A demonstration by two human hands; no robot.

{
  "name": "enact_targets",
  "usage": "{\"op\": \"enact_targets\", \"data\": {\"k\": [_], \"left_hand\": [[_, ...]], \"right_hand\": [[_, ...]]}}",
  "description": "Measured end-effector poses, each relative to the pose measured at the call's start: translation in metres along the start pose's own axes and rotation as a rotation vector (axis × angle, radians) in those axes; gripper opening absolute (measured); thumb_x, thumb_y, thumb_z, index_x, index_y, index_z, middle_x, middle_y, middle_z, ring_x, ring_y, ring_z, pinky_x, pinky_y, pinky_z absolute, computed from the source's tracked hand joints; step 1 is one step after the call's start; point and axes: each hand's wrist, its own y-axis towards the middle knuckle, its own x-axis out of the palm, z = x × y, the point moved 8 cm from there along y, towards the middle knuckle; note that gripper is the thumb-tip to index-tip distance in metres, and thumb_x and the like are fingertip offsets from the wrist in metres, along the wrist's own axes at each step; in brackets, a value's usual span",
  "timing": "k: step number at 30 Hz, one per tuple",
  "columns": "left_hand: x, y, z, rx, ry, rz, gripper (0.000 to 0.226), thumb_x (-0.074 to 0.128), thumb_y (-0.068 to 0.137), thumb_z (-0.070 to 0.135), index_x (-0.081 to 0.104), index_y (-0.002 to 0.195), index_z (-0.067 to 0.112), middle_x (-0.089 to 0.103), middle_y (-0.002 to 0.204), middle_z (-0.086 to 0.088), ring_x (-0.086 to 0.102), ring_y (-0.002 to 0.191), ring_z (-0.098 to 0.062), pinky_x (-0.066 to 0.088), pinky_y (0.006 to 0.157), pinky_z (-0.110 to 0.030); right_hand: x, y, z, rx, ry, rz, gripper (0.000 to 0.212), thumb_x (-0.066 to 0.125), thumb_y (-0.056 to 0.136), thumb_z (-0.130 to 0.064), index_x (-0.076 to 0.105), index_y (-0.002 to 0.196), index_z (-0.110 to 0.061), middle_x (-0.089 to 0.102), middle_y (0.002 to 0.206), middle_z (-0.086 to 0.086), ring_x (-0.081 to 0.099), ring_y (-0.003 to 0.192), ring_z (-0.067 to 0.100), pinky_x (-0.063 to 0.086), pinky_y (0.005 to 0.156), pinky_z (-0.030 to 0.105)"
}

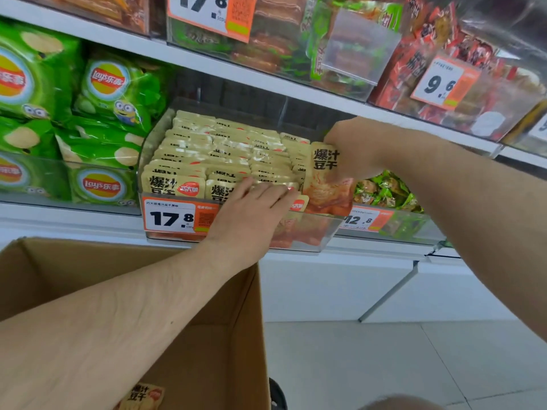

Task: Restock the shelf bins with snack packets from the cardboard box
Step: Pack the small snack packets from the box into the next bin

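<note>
Item: your right hand, right of frame centre, fingers curled round one beige tofu-snack packet, held upright at the right end of the clear shelf bin.

Item: your left hand, centre frame, fingers straight and flat, pressing on the front row of packets already standing in that bin; it holds nothing.

Risk, as a judgement: the bin looks nearly full. If you force the held packet into the tight right-hand gap, neighbours may buckle or ride up over the front wall. Lift the pressing hand too soon and the rows could spring forward and tip out towards the floor.

Item: cardboard box, lower left, open, directly below the bin; one matching packet shows at the bottom edge, so stock remains.

Item: orange-and-white price label on the bin's front.

Surroundings: green crisp bags at left; a bin of green-wrapped sweets at right; red-packed bins on the upper shelf; white shelf base and pale tiled floor at lower right.
</note>
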Motion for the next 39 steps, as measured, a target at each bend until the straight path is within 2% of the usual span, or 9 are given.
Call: {"op": "enact_targets", "data": {"k": [5,10,13,20,24,31,34,36,39], "left_hand": [[0.002,-0.001,-0.001,-0.009,-0.019,0.028,0.082,0.059,0.081,-0.003,0.029,0.154,0.018,0.038,0.154,-0.001,0.032,0.142,-0.023,0.001,0.121,-0.041],[0.003,-0.002,-0.002,-0.022,-0.04,0.029,0.082,0.054,0.084,-0.002,0.023,0.156,0.02,0.031,0.158,0.0,0.025,0.146,-0.021,-0.009,0.119,-0.037],[0.003,-0.002,-0.003,-0.028,-0.053,0.034,0.083,0.055,0.083,-0.003,0.022,0.156,0.02,0.03,0.159,0.001,0.024,0.146,-0.021,-0.011,0.118,-0.037],[0.004,-0.002,-0.003,-0.052,-0.088,0.006,0.085,0.057,0.085,0.001,0.018,0.157,0.021,0.024,0.161,0.002,0.018,0.148,-0.019,-0.013,0.118,-0.036],[0.006,-0.001,-0.002,-0.052,-0.079,-0.014,0.083,0.057,0.086,0.003,0.018,0.157,0.021,0.024,0.161,0.002,0.018,0.149,-0.02,-0.015,0.117,-0.035],[0.003,0.002,-0.002,-0.061,-0.101,-0.08,0.082,0.057,0.088,0.01,0.015,0.157,0.023,0.015,0.164,0.004,0.009,0.151,-0.018,-0.012,0.12,-0.039],[-0.015,-0.006,-0.001,-0.036,-0.185,-0.013,0.078,0.057,0.088,0.01,0.02,0.156,0.021,0.016,0.164,0.002,0.005,0.152,-0.018,-0.007,0.123,-0.043],[-0.035,-0.026,-0.006,-0.005,-0.219,0.109,0.069,0.061,0.081,0.009,0.041,0.147,0.017,0.039,0.153,-0.002,0.026,0.146,-0.023,0.011,0.122,-0.047],[-0.043,-0.079,-0.037,-0.116,-0.318,0.159,0.044,0.06,0.076,0.015,0.06,0.119,0.017,0.06,0.119,0.0,0.051,0.112,-0.021,0.041,0.094,-0.039]], "right_hand": [[0.027,0.004,-0.003,-0.045,0.026,-0.017,0.034,0.076,0.081,-0.04,0.05,0.086,-0.018,0.048,0.071,-0.006,0.053,0.077,0.027,0.042,0.066,0.031],[0.06,0.001,-0.001,-0.05,0.096,-0.11,0.028,0.071,0.086,-0.039,0.053,0.095,-0.02,0.062,0.094,0.001,0.057,0.088,0.026,0.05,0.078,0.036],[0.078,-0.002,-0.007,-0.08,0.004,-0.145,0.027,0.06,0.092,-0.039,0.051,0.11,-0.021,0.054,0.103,0.001,0.055,0.106,0.028,0.04,0.088,0.037],[0.092,-0.032,-0.02,-0.031,0.013,0.017,0.105,0.067,0.075,-0.044,0.004,0.154,-0.012,0.009,0.159,0.013,0.012,0.147,0.032,0.012,0.118,0.047],[0.109,-0.037,-0.031,-0.031,0.113,0.032,0.115,0.064,0.079,-0.043,-0.014,0.154,-0.007,-0.011,0.164,0.012,-0.004,0.152,0.025,0.0,0.123,0.04],[0.102,-0.039,-0.039,0.024,0.131,0.071,0.112,0.061,0.076,-0.048,-0.007,0.156,-0.008,-0.008,0.165,0.01,-0.005,0.152,0.025,-0.007,0.121,0.042],[0.078,-0.048,-0.057,0.011,0.204,0.271,0.103,0.048,0.066,-0.051,0.021,0.153,-0.002,0.019,0.161,0.017,0.016,0.149,0.033,0.01,0.12,0.052],[0.052,-0.059,-0.08,-0.074,0.328,0.552,0.081,0.047,0.064,-0.039,0.052,0.134,0.0,0.053,0.136,0.019,0.048,0.125,0.04,0.039,0.104,0.053],[0.041,-0.073,-0.133,-0.218,0.457,0.737,0.052,0.047,0.063,-0.022,0.069,0.107,-0.006,0.066,0.096,0.01,0.06,0.087,0.032,0.047,0.073,0.039]]}}
